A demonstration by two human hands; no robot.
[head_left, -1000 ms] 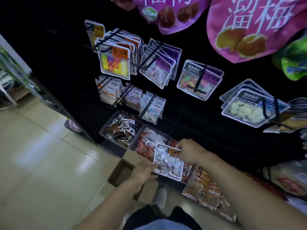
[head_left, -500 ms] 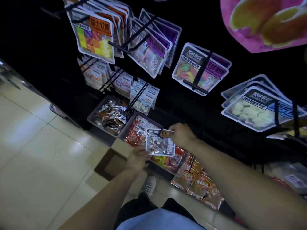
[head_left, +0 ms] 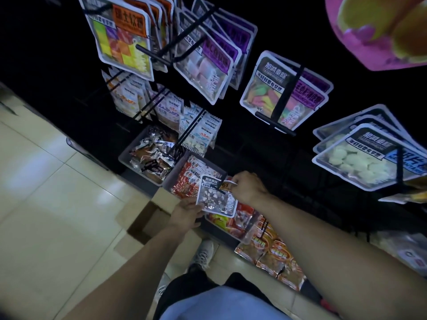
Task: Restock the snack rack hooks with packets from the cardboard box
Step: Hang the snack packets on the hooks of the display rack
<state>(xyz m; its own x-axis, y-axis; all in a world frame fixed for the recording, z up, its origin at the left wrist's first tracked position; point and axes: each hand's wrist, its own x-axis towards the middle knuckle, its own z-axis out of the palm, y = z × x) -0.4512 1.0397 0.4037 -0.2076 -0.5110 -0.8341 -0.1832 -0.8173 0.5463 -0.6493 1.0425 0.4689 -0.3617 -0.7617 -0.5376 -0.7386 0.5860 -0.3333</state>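
Nearest, two bare forearms reach forward over one grey sneaker (head_left: 204,252); the other foot is hidden. The left hand (head_left: 187,213) grips the lower left corner of a clear packet (head_left: 216,197), its fingertips tucked out of sight behind it. The right hand (head_left: 248,187) pinches the packet's top edge, held low in front of the snack rack. Below it the open cardboard box (head_left: 147,224) sits on the floor, its contents too dark to see. Beyond, two grey bins (head_left: 126,158) hold wrappers. Farther up, hooks (head_left: 150,53) carry overlapping packets, uncountable; the pink bag (head_left: 379,31) is cut off.
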